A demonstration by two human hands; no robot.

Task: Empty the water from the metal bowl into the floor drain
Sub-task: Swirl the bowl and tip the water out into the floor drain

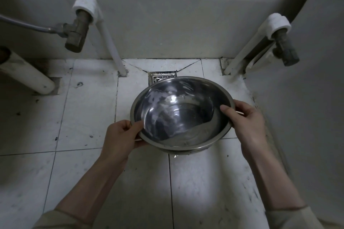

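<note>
A round metal bowl [181, 113] with water in it hangs above the white tiled floor, tilted slightly. My left hand [121, 137] grips its near-left rim, thumb inside the bowl. My right hand [245, 117] grips the right rim, thumb over the edge. Just beyond the bowl's far rim lies the square metal floor drain [161, 76], set against the wall; the bowl hides its near part.
A white pipe with a brass valve [77, 29] and a hose stands at the left. Another white pipe and valve [284, 50] stand at the right beside a large white curved body [307, 98]. A thick white pipe [28, 74] enters the floor far left.
</note>
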